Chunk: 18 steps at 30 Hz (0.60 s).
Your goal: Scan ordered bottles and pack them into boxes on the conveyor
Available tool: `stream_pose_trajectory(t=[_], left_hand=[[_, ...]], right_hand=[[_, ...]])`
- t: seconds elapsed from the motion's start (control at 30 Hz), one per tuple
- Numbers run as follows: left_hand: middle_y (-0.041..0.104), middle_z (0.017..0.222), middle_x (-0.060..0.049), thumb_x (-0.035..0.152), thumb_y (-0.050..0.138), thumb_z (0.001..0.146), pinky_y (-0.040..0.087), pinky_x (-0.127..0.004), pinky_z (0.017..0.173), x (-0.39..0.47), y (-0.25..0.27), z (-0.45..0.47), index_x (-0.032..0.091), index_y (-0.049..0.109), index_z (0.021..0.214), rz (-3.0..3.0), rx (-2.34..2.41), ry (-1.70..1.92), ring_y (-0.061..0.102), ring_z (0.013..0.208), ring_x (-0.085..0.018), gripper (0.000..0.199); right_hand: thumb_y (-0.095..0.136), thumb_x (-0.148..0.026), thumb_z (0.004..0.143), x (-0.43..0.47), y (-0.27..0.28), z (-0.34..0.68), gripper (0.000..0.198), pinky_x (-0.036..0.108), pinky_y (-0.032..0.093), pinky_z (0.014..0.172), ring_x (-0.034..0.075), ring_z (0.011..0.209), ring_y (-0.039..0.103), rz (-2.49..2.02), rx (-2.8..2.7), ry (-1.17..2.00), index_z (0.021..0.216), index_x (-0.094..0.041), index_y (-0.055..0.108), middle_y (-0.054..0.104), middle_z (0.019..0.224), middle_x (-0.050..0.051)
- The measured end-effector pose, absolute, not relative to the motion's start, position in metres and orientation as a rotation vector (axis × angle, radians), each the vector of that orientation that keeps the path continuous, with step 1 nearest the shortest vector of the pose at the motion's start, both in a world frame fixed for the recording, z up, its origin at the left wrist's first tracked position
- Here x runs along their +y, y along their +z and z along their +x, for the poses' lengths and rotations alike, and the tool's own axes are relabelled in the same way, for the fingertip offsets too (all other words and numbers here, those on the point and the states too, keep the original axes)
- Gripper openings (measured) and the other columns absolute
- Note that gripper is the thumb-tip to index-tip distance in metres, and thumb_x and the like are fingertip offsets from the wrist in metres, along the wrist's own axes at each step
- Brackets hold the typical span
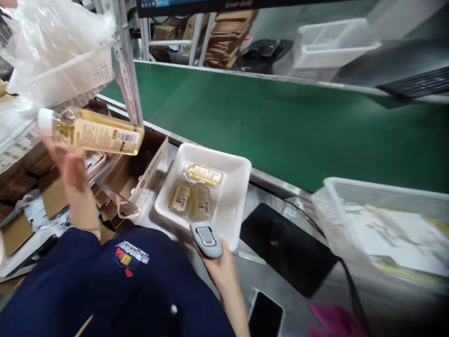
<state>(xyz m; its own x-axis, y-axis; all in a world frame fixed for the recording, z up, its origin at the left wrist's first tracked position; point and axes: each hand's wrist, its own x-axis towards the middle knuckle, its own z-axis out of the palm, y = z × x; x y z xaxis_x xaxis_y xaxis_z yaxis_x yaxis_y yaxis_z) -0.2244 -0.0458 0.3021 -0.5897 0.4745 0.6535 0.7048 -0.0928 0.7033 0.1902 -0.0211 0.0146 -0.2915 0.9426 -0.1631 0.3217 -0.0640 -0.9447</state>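
Note:
My left hand (72, 164) is raised at the left, closed on a clear bottle (105, 133) of yellow liquid. The bottle lies nearly level, white cap to the left, its printed label and barcode facing me. Low in the middle, my right hand (220, 269) grips a grey handheld barcode scanner (206, 239) beside the near rim of a white plastic basket (228, 196). Inside that basket lie three smaller bottles of yellow liquid, one bottle (205, 174) at the back and two side by side in front, such as this bottle (201, 200).
A green conveyor belt (245, 112) runs behind the table. An open cardboard box (154, 164) stands left of the basket. To the right are a black mat (287, 248), a phone (265, 316), a cable and a basket of papers (386, 187). Plastic bags (63, 32) fill a rack basket upper left.

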Motion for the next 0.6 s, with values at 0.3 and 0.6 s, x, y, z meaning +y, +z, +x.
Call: stream_pose_trajectory(t=[0.3, 0.6], left_hand=[[0.081, 0.132, -0.014, 0.095, 0.038, 0.093, 0.061, -0.050, 0.116, 0.062, 0.175, -0.113, 0.022, 0.064, 0.156, -1.740, -2.577, -2.347, 0.068, 0.146, -0.038, 0.099], [0.078, 0.138, -0.025, 0.090, 0.043, 0.089, 0.065, -0.050, 0.105, 0.084, 0.111, -0.088, 0.008, 0.059, 0.156, -2.064, -2.767, -2.611, 0.077, 0.129, -0.040, 0.107]], right_hand=[[0.083, -0.046, 0.085, -0.012, 0.105, 0.168, 0.037, 0.043, 0.065, 0.087, 0.028, 0.094, 0.074, -1.120, -1.688, 1.215, 0.113, -0.023, 0.076, 0.076, 0.106, 0.008], [0.086, -0.052, 0.079, -0.037, 0.099, 0.184, 0.051, 0.052, 0.067, 0.100, 0.033, 0.103, 0.081, -1.314, -1.451, 1.341, 0.119, -0.022, 0.077, 0.084, 0.113, 0.011]])
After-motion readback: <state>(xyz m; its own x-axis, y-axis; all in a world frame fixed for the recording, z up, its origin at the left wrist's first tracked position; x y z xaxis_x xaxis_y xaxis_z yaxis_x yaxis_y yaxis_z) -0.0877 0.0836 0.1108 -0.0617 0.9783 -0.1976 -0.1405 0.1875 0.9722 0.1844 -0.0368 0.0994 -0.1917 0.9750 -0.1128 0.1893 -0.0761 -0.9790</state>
